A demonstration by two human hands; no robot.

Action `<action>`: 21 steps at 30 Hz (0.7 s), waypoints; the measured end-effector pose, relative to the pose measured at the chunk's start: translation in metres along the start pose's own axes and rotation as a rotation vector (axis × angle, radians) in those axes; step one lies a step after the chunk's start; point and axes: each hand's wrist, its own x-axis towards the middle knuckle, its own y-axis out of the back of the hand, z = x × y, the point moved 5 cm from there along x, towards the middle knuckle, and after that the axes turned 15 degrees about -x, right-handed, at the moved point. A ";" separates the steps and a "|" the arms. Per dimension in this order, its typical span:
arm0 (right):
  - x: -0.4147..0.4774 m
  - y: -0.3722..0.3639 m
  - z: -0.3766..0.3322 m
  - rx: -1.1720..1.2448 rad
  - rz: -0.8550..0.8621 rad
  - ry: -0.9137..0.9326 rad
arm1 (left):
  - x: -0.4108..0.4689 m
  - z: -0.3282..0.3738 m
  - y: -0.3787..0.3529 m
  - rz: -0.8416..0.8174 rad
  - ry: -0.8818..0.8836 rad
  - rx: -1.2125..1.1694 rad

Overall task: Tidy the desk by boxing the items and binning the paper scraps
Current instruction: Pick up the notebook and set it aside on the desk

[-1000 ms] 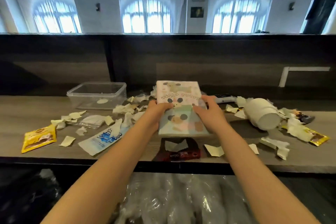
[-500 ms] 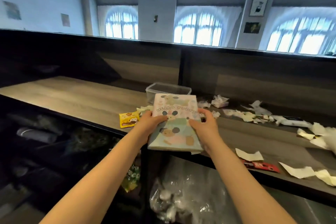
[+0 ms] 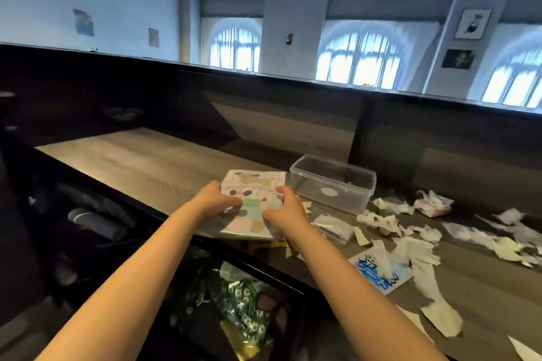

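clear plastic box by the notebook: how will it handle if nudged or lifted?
Probably light: the clear plastic box looks empty, only a round label shows through its base. Likely to skid rather than tip when pushed, since it sits low and wide on the smooth desk. Walls look thin, so they may flex under a one-sided grip.

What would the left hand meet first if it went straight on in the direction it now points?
Probably the clear plastic box. The left hand points forward-right across the booklet it holds, and the box stands just beyond that booklet's far corner; depth is uncertain.
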 end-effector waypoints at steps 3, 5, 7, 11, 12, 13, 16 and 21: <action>0.022 -0.015 -0.023 -0.155 -0.079 0.031 | 0.032 0.001 0.015 0.033 -0.001 0.096; 0.035 -0.025 -0.035 -0.235 -0.120 0.058 | 0.050 0.001 0.024 0.055 0.003 0.177; 0.045 -0.033 -0.041 -0.301 -0.166 0.081 | 0.063 -0.001 0.031 0.063 0.009 0.277; 0.049 -0.054 -0.042 -0.519 -0.289 0.218 | 0.077 -0.012 0.037 0.043 0.013 0.494; 0.049 -0.058 -0.040 -0.597 -0.298 0.256 | 0.078 -0.017 0.038 0.040 0.013 0.537; 0.049 -0.061 -0.038 -0.671 -0.295 0.285 | 0.079 -0.020 0.038 0.043 0.010 0.571; 0.050 -0.056 -0.030 -0.831 -0.252 0.322 | 0.080 -0.028 0.040 0.046 -0.010 0.651; 0.029 -0.029 -0.023 -0.759 -0.010 0.422 | 0.073 -0.028 0.030 0.123 -0.127 0.746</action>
